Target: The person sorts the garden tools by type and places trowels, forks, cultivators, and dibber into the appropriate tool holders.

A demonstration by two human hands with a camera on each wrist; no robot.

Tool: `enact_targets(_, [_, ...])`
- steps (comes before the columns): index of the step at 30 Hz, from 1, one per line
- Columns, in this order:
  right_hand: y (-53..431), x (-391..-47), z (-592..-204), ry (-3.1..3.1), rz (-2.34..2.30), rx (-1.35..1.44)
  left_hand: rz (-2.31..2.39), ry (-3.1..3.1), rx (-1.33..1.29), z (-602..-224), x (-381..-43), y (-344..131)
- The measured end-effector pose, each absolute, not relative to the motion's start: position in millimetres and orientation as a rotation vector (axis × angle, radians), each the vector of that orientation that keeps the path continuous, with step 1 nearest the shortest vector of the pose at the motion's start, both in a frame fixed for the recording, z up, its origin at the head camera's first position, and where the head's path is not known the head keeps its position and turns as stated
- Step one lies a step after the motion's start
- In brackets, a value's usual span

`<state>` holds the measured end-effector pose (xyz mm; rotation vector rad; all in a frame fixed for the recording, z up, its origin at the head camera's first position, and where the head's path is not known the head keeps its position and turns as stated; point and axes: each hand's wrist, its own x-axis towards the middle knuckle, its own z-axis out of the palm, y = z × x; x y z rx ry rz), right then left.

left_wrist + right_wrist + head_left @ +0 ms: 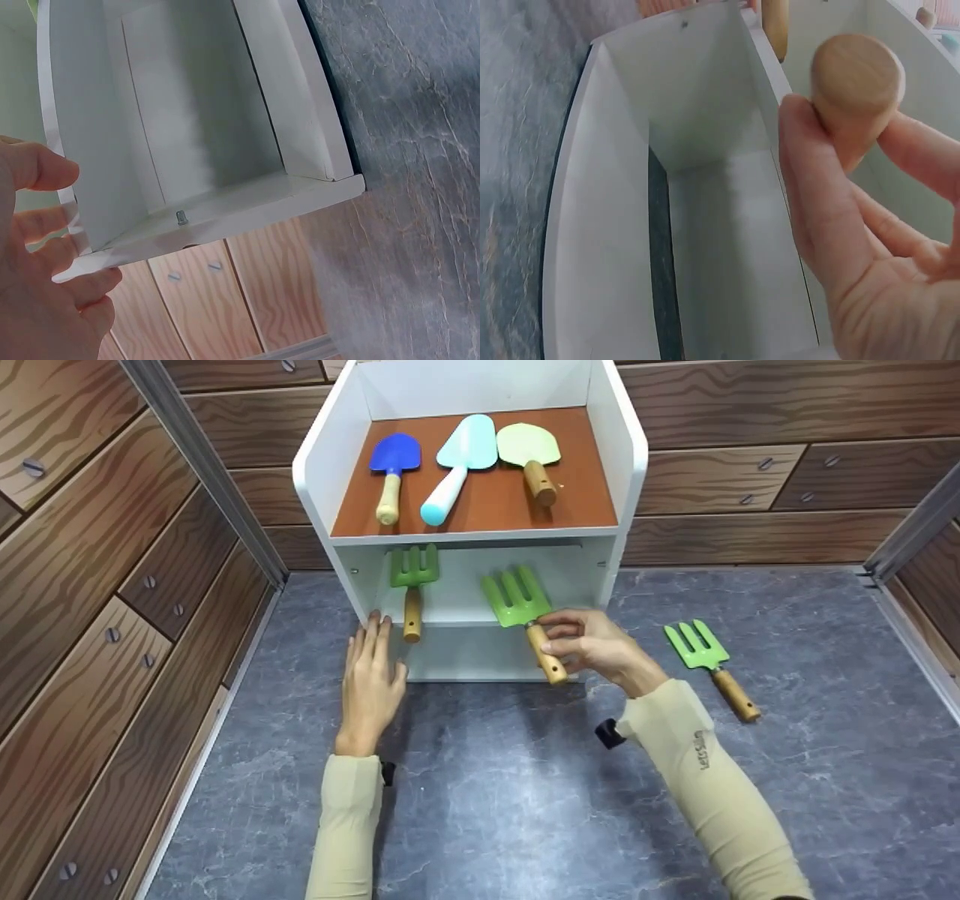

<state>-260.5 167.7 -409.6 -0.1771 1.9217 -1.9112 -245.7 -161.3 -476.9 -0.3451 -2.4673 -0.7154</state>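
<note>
My right hand pinches the wooden handle of a green three-tined hand fork, its tines pointing into the right side of the middle shelf. In the right wrist view the rounded handle end shows between thumb and fingers. A second green hand fork lies on the left of that shelf, its handle jutting over the front edge. My left hand rests with extended fingers at the left front edge of the white shelf unit. In the left wrist view its fingertips touch the unit's edge.
A third green hand fork lies on the grey marbled floor to the right. On the brown top shelf are a blue trowel, a light-blue trowel and a pale-green trowel. Wood-patterned walls surround the unit.
</note>
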Motion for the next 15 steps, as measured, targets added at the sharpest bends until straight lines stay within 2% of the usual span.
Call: enact_targets(15, [122.1,-278.3,-387.1,2.054,-1.917,-0.055,-0.719,-2.477,-0.339,-476.0,-244.9,-161.3])
